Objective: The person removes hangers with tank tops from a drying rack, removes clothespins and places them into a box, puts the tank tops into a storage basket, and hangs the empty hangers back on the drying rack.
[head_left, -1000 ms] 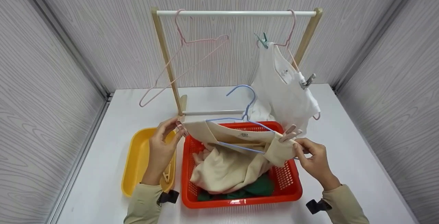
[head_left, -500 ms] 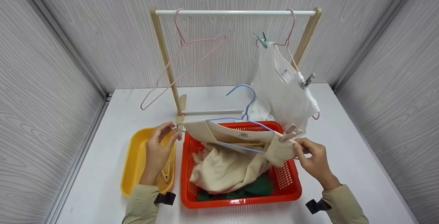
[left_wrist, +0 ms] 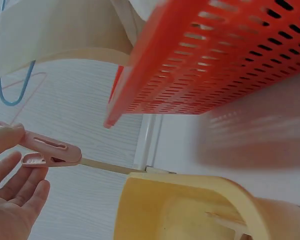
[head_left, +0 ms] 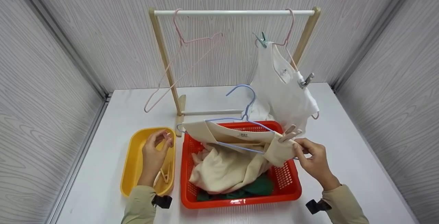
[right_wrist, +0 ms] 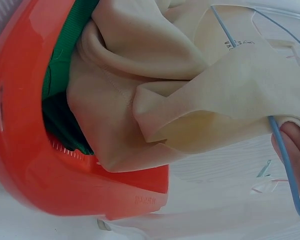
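Observation:
My left hand (head_left: 153,153) pinches a pink clothespin (left_wrist: 52,147) over the yellow tray (head_left: 126,169). A beige sleeveless top (head_left: 228,169) is on a blue hanger (head_left: 247,105), its lower part bunched in the red basket (head_left: 241,201). With thumb and fingers, my right hand (head_left: 313,158) grips the top's right shoulder at the hanger's end. Another pale pink clothespin (head_left: 287,136) is clipped on that shoulder. At the left shoulder the hanger's tip sticks out past the cloth, with no pin on it. Green cloth (head_left: 255,187) lies under the top in the basket.
Behind the basket stands a rack with a white rail (head_left: 233,12). On it hang a bare pink hanger (head_left: 180,44) and a white top (head_left: 286,90) held by a green pin (head_left: 262,41) and a grey pin (head_left: 306,81). A yellowish clothespin (head_left: 165,176) lies in the tray.
My left hand has drawn back from the top's left shoulder, down and left over the tray, taking the pink clothespin with it. My right hand and the blue hanger stay put.

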